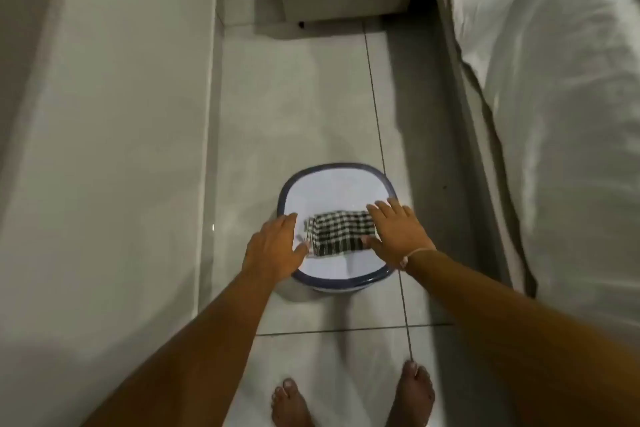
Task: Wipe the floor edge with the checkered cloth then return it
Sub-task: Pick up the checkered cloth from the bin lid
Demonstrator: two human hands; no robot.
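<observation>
At your bare feet point(353, 399) the tiled floor point(311, 97) runs on. Both palms are spread flat, grasping nothing: your left hand point(273, 246) and right hand point(398, 236) flank the folded checkered cloth point(337, 232) lying on the white stool point(332, 184). Whether wiping is done or pending, I cannot tell; the floor edge point(216, 114) lies beyond.

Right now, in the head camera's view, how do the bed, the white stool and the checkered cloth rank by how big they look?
1. bed, by far the largest.
2. white stool, its navy-rimmed top smaller.
3. checkered cloth, folded on the stool top, smallest.
No close calls here.
</observation>
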